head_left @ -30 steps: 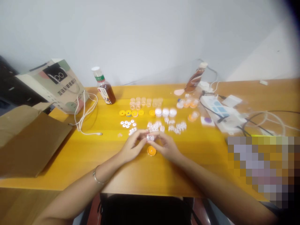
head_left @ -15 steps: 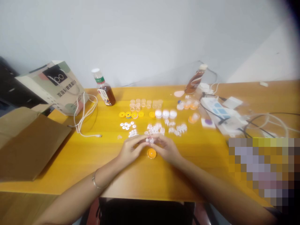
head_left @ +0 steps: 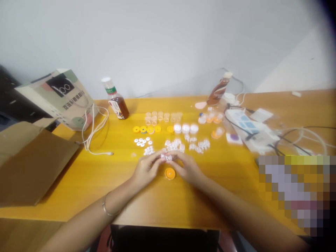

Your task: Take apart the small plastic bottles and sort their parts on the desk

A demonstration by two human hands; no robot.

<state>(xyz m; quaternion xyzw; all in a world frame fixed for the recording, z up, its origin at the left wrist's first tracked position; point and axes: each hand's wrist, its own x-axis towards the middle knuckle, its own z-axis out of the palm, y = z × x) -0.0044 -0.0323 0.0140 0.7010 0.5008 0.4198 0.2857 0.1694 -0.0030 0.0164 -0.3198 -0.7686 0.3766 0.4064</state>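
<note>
Between the fingertips of my left hand and my right hand is a small white openwork plastic part; both hands pinch it just above the table. Right below it lies a round orange piece with a yellow rim. Beyond my fingers is a heap of white openwork parts, with another white cluster to its right. Small white discs lie to the left. Farther back are yellow rings, white round pieces and clear little cups.
An open cardboard box and a paper bag stand at the left, beside a white cable. Two drink bottles, one dark and one tilted brown, stand near the wall. A power strip with tangled cords lies at the right.
The white openwork part has turned a little and shifted slightly left between my fingertips. Both hands stay almost in place, and the view has moved only slightly.
</note>
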